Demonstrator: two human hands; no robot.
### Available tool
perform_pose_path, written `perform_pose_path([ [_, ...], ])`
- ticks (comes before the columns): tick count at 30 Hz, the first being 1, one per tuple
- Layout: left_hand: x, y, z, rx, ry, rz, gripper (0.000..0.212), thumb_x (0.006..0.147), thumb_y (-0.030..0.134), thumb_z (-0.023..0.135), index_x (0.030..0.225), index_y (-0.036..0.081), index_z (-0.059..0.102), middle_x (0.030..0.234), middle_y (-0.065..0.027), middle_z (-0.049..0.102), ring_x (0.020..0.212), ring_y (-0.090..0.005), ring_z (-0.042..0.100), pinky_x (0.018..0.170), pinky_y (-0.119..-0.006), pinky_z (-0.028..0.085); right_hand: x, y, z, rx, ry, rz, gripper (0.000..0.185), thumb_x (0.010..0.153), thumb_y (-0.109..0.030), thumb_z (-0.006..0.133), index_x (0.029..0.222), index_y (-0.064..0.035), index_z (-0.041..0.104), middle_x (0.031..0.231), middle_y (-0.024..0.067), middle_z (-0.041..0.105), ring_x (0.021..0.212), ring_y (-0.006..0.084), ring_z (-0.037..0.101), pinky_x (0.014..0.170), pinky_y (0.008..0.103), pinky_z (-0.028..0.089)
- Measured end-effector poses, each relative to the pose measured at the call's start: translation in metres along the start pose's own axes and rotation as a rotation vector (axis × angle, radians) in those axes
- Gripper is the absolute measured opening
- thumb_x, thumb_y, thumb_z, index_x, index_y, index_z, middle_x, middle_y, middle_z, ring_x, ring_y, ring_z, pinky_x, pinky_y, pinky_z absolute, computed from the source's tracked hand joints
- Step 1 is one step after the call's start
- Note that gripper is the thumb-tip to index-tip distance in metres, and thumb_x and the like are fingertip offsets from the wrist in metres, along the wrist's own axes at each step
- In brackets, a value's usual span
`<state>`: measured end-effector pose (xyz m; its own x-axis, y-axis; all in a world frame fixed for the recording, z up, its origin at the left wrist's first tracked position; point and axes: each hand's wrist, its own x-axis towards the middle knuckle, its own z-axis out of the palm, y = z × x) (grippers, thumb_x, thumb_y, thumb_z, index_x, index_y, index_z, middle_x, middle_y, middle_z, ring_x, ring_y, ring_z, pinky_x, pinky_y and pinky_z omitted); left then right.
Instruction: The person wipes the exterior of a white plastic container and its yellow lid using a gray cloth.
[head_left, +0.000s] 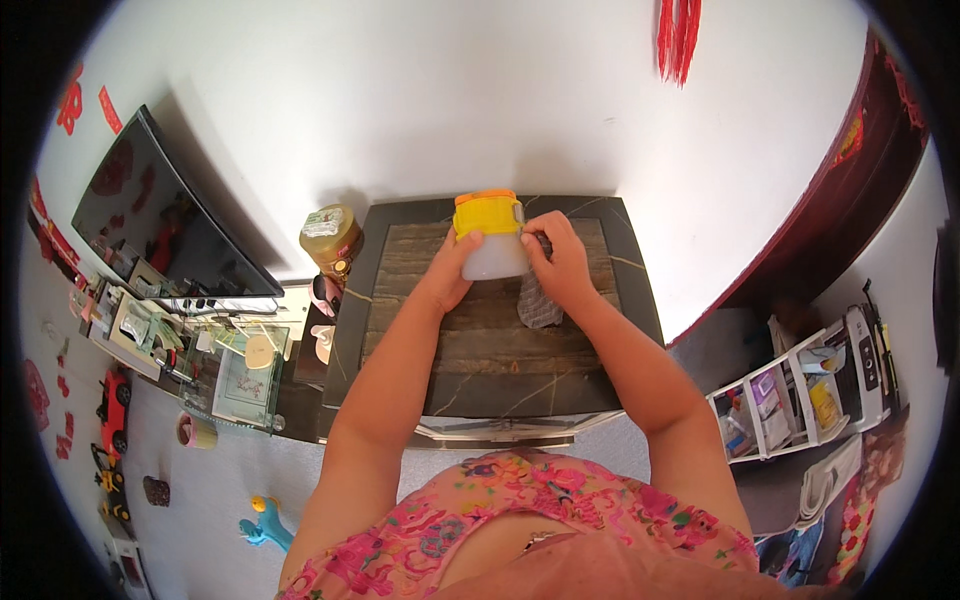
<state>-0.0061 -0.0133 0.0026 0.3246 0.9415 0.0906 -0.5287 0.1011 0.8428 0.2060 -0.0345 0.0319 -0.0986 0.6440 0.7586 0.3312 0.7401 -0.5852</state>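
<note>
Over a dark cabinet top (487, 345) with a brown wood-look panel, I see a translucent plastic container (495, 259) with a yellow collar and an orange lid (484, 196). My left hand (448, 274) grips its left side, thumb on the front just under the yellow part. A grey patterned cloth (538, 304) hangs from my right hand (559, 251), whose fingers pinch it against the container's right side, below a metal-looking clasp (518, 213). Whether the container's base rests on the cabinet top is hard to tell.
A gold tin (330, 236) stands left of the cabinet top, near a wall-mounted television (169, 217) and a glass shelf (240, 375). White wall rises behind. A white storage rack (787, 390) is at right. Toys, including a blue one (268, 525), lie on the floor.
</note>
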Motion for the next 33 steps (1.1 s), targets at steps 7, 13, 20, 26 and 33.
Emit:
perform_pose_path([
  [7,0.003,-0.002,-0.004,0.05,-0.023,0.078,0.075,0.097,0.048,0.07,0.155,0.013,0.039,0.148,-0.0058,0.053,0.136,-0.023,0.051,0.115,-0.043,0.041,0.002,0.017,0.002,0.046,0.024,0.136,0.011,0.096,-0.009,0.067,0.105,-0.0035,0.062,0.099,0.0129,0.062,0.089,0.0295,0.066,0.081,0.0386,0.053],
  [13,-0.002,0.004,-0.003,0.008,-0.019,0.112,0.077,0.095,0.04,0.075,0.155,0.011,0.036,0.148,-0.0085,0.052,0.138,-0.0243,0.05,0.117,-0.045,0.04,0.002,0.003,0.001,0.057,0.04,0.063,0.011,0.096,-0.009,0.065,0.106,-0.0046,0.061,0.1,0.0129,0.062,0.088,0.0293,0.065,0.079,0.0387,0.053],
  [20,0.003,0.01,0.004,0.055,-0.126,0.118,0.075,0.095,0.044,0.074,0.153,0.009,0.039,0.148,-0.0092,0.052,0.138,-0.0243,0.05,0.117,-0.045,0.04,0.007,0.005,-0.003,0.039,0.035,0.067,0.011,0.096,-0.009,0.065,0.106,-0.0052,0.061,0.1,0.0132,0.062,0.087,0.0315,0.065,0.078,0.0394,0.053],
  [26,0.009,0.003,-0.001,-0.015,-0.056,0.075,0.073,0.098,0.048,0.071,0.153,0.011,0.04,0.146,-0.0081,0.053,0.136,-0.0246,0.052,0.115,-0.045,0.042,0.01,-0.001,-0.002,0.0,0.046,0.016,0.01,0.096,-0.007,0.065,0.104,-0.0046,0.062,0.099,0.0117,0.061,0.085,0.0289,0.063,0.075,0.0378,0.052],
  [33,0.009,-0.001,-0.004,-0.012,0.004,0.079,0.068,0.1,0.045,0.07,0.152,0.014,0.041,0.146,-0.0075,0.053,0.136,-0.0251,0.052,0.115,-0.045,0.042,0.004,-0.012,-0.002,-0.093,-0.012,-0.113,0.008,0.095,-0.004,0.066,0.102,-0.003,0.063,0.097,0.0108,0.06,0.082,0.0259,0.062,0.073,0.0348,0.051],
])
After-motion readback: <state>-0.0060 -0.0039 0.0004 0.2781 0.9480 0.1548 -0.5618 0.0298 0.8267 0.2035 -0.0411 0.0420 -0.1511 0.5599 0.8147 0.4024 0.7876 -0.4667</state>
